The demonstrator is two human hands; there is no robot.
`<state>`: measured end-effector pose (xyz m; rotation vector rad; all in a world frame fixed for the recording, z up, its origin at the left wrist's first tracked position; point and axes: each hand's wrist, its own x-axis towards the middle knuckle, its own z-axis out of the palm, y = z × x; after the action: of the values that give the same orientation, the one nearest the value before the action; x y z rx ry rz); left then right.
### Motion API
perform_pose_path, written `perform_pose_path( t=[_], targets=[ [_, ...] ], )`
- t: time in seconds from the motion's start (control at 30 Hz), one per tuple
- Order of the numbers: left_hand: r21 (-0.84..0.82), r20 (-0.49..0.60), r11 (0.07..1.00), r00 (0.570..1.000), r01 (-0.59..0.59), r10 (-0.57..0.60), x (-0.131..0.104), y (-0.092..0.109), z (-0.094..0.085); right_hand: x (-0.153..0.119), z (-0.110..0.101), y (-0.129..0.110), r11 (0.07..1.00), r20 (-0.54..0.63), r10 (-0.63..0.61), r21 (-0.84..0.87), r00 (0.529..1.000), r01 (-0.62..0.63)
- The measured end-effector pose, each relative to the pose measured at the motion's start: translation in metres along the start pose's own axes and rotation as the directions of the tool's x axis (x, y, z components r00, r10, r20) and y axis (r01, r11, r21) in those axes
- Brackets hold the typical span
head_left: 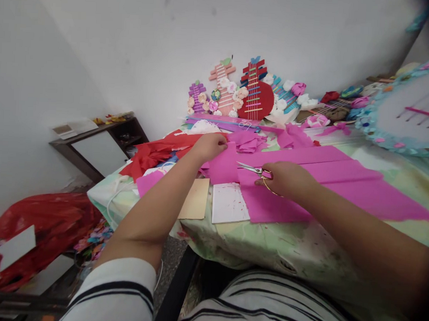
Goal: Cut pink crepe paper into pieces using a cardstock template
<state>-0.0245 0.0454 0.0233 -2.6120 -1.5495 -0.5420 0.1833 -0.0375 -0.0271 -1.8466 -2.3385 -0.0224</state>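
My right hand [287, 179] is closed around the handles of a small pair of scissors [250, 167], whose blades point left. The blade tips lie at the edge of a broad sheet of pink crepe paper [284, 195] spread over the table. With fingers pinched, my left hand [211, 147] grips the top of a narrower pink crepe paper piece [223, 166] left of the blades. Whether that piece is still joined to the sheet, I cannot tell. Under the paper's near edge are a white square pad [229, 203] and a yellowish card [195, 200].
Red crepe paper [168, 143] lies crumpled beyond my left forearm. Along the wall stand decorated instrument-shaped crafts, one of them red [263, 98]. A round, blue-edged craft [411, 108] is at right. A patterned cloth [232, 235] covers the table; a dark cabinet [100, 147] stands left.
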Motion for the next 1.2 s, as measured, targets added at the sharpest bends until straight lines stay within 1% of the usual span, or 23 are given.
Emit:
perform_pose_path(
  t=[0.07,0.13,0.2,0.27,0.43,0.57,0.7,0.83,1.0,1.2],
  targets=[
    [0.003,-0.013,1.000,1.000,0.000,0.000,-0.001,0.000,-0.001,0.000,-0.005,0.001,0.999,0.028,-0.015,-0.043,1.000,0.016],
    [0.005,-0.028,1.000,1.000,0.000,0.000,-0.003,0.001,-0.003,0.000,-0.008,0.001,0.996,0.091,-0.034,-0.078,0.995,0.041],
    [0.005,-0.036,1.000,0.999,-0.004,0.004,-0.005,0.003,-0.005,0.001,-0.008,-0.001,0.994,0.160,-0.052,-0.091,0.986,0.067],
    [0.004,-0.036,1.000,0.999,-0.011,0.011,-0.007,0.005,-0.007,0.004,-0.008,-0.003,0.993,0.198,-0.060,-0.088,0.978,0.079],
    [0.013,-0.031,1.000,0.999,-0.026,0.026,-0.013,0.008,-0.012,0.014,-0.006,-0.006,0.981,0.237,-0.082,-0.154,0.968,0.120],
    [0.024,-0.029,0.999,0.999,-0.037,0.037,-0.018,0.010,-0.015,0.021,-0.005,-0.010,0.964,0.260,-0.145,-0.182,0.955,0.196],
    [0.027,-0.055,0.998,0.997,-0.050,0.052,-0.023,0.011,-0.016,0.026,-0.004,-0.013,0.947,0.283,-0.173,-0.215,0.943,0.239],
    [0.015,-0.065,0.999,0.997,-0.045,0.045,-0.025,0.007,-0.015,0.030,-0.005,-0.011,0.926,0.320,-0.214,-0.234,0.923,0.296],
    [-0.014,-0.088,1.000,0.996,-0.011,0.010,-0.022,0.000,-0.012,0.034,-0.004,-0.004,0.934,0.330,-0.209,-0.212,0.921,0.288],
    [0.032,-0.078,0.999,0.996,-0.038,0.040,-0.020,0.002,-0.011,0.036,0.006,0.003,0.948,0.301,-0.261,-0.098,0.917,0.302]
  ],
)
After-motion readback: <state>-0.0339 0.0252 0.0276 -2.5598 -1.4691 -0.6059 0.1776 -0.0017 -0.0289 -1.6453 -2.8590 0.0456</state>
